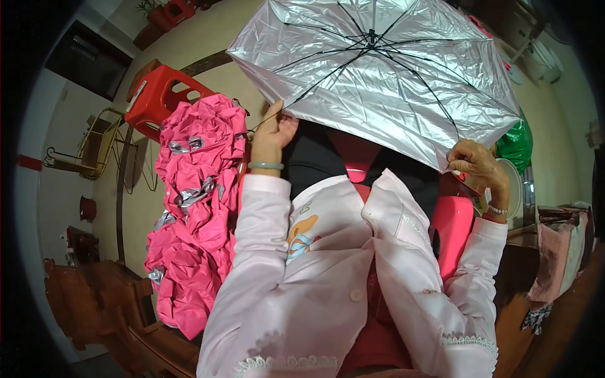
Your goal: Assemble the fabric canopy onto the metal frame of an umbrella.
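An umbrella [403, 82] with a silvery lining is spread in front of me, its inside toward me. Dark thin ribs run out from its hub to the edge. At the near left edge my left hand [275, 135], a pale green bangle on its wrist, is closed on the umbrella where a thin rod crosses the fingers. My right hand [480, 165], wearing a beaded bracelet, pinches the near right corner of the canopy by a rib tip. A small white tag hangs below this hand.
Crumpled pink fabric [195, 214] with silver patches is heaped at my left, by a red plastic stool [167, 94]. A metal rack [94, 151] stands farther left. At my right are a green bag [515, 145], a pale round tub [512, 189] and a pink plastic seat part [452, 230].
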